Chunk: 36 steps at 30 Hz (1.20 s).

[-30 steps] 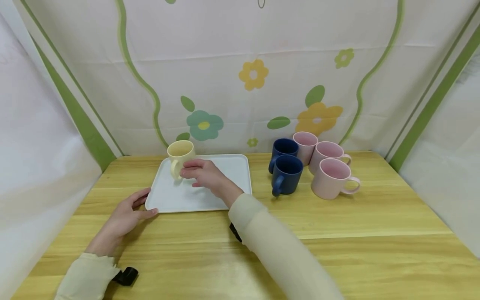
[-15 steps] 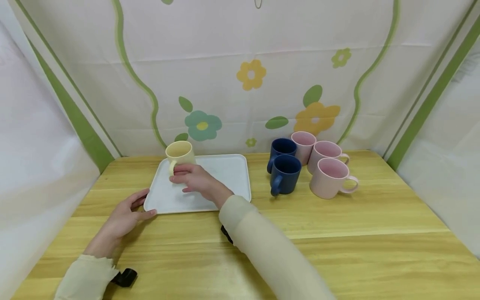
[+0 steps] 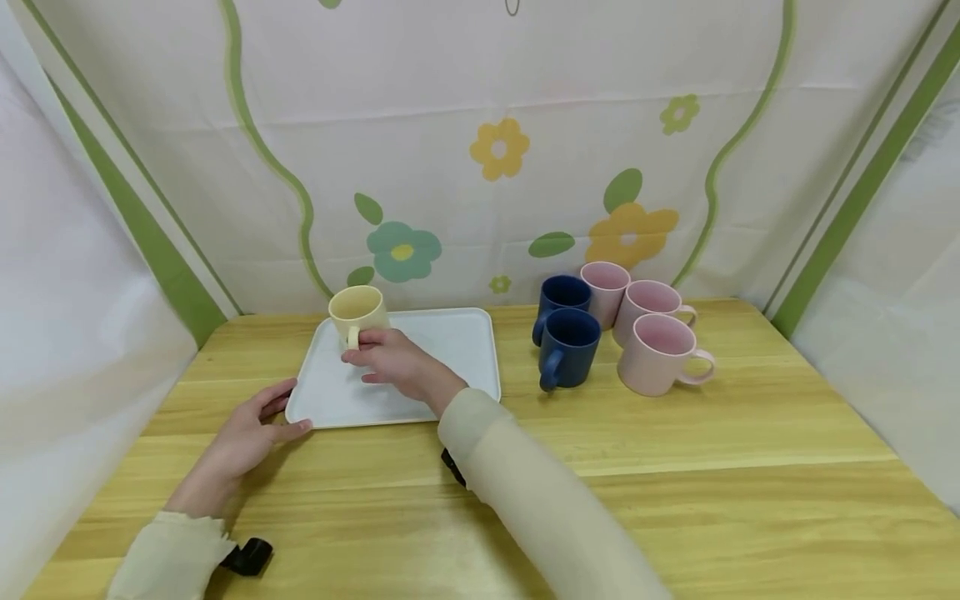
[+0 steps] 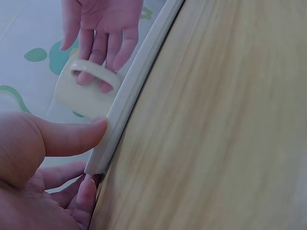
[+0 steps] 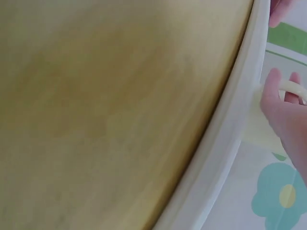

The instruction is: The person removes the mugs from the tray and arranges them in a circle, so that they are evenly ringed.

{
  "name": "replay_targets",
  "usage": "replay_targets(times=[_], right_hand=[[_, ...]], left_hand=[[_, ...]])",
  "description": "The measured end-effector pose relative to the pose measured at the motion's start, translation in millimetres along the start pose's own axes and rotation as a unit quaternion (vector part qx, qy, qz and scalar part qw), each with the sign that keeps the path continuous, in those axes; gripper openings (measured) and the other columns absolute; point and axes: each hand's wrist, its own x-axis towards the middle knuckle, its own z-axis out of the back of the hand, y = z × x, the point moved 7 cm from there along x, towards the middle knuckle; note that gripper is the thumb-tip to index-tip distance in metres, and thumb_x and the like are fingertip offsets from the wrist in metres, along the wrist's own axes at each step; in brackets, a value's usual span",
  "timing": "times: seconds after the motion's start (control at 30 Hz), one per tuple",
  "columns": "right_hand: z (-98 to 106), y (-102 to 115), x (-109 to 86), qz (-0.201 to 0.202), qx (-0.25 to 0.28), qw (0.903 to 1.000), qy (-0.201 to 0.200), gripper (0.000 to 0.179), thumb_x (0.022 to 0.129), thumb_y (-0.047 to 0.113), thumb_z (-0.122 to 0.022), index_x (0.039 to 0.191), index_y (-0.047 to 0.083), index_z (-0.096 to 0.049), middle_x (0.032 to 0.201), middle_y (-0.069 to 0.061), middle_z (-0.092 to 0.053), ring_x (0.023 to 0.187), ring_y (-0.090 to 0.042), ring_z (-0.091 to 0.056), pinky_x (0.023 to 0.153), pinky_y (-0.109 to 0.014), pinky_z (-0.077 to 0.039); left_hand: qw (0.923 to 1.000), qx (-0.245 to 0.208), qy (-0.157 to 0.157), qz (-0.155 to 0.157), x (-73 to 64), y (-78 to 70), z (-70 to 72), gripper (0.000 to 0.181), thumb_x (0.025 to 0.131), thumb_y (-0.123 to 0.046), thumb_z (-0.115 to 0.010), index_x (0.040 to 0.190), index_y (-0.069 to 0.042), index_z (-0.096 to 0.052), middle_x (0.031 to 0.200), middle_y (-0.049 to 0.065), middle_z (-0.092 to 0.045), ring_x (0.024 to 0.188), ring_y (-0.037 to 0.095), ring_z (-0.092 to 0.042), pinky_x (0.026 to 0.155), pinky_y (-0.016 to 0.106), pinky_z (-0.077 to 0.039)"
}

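Observation:
A pale yellow mug [image 3: 358, 310] stands upright on the white tray [image 3: 442, 358], near its back left corner. My right hand [image 3: 393, 362] reaches to the mug's handle [image 4: 96, 72]. In the left wrist view its fingers are fairly straight, with two fingertips visible through the handle loop and the thumb apart. The right wrist view shows the same hand [image 5: 290, 115] beside the mug at the frame's edge. My left hand [image 3: 251, 429] grips the tray's front left corner, its thumb [image 4: 76, 136] on the rim and the other fingers low against the side.
Right of the tray, two dark blue mugs [image 3: 570, 350] stand close to three pink mugs [image 3: 652, 367]. All are upright on the wooden table [image 3: 600, 500]. A flowered cloth [image 3: 420, 150] hangs behind the table's back edge.
My right hand has moved left and its fingers have come into the mug's handle. The handle has turned slightly toward the front. My left hand stays at the tray corner.

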Motion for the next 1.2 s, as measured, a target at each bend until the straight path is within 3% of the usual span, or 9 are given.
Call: replay_targets(times=[0.1,0.37,0.53,0.8,1.2], right_hand=[[5.1,1.0,-2.0,-0.003,-0.011,0.9997,-0.024,0.034,0.106,0.016,-0.065,0.135,-0.002,-0.068,0.120,-0.009,-0.076,0.111,-0.012,-0.063,0.110,-0.046,-0.053],[19.3,2.3,-6.7,-0.008,-0.011,0.9953,-0.096,0.026,0.108,0.017,-0.062,0.118,-0.003,-0.076,0.091,-0.008,-0.075,0.089,-0.012,-0.067,0.099,-0.043,-0.060],[30.7,4.6,-11.4,-0.017,-0.023,0.9892,-0.144,0.022,0.107,0.013,-0.063,0.111,-0.001,-0.080,0.084,-0.008,-0.077,0.083,-0.011,-0.068,0.097,-0.047,-0.061],[48.0,8.7,-18.3,-0.016,-0.048,0.9831,-0.176,0.018,0.105,0.010,-0.065,0.100,0.002,-0.080,0.085,-0.005,-0.080,0.074,-0.008,-0.073,0.088,-0.046,-0.064],[74.3,19.8,-51.6,-0.004,-0.052,0.9831,-0.176,0.019,0.106,0.009,-0.063,0.105,0.000,-0.079,0.100,-0.007,-0.082,0.077,-0.011,-0.076,0.076,-0.035,-0.064]], left_hand=[[1.0000,-0.003,-0.001,-0.003,-0.3,0.7,1.4,0.092,0.102,-0.027,-0.073,0.169,-0.001,-0.016,0.167,0.031,-0.033,0.147,0.047,-0.038,0.112,0.055,-0.037],[0.9999,0.009,-0.003,-0.008,-1.7,1.5,1.4,0.095,0.099,-0.034,-0.076,0.169,-0.003,-0.020,0.166,0.028,-0.037,0.146,0.043,-0.041,0.101,0.033,-0.040],[0.9999,0.006,0.001,-0.009,-2.7,-2.1,0.2,0.095,0.100,-0.032,-0.075,0.170,-0.002,-0.018,0.167,0.029,-0.035,0.148,0.044,-0.039,0.108,0.044,-0.040],[1.0000,-0.002,0.003,-0.005,-0.9,-1.6,0.7,0.091,0.103,-0.025,-0.071,0.170,0.000,-0.014,0.168,0.031,-0.030,0.150,0.048,-0.035,0.116,0.058,-0.035],[1.0000,-0.004,0.002,-0.005,-4.0,-1.9,-0.4,0.095,0.101,-0.031,-0.075,0.170,-0.004,-0.017,0.167,0.028,-0.034,0.147,0.044,-0.039,0.107,0.044,-0.039]])
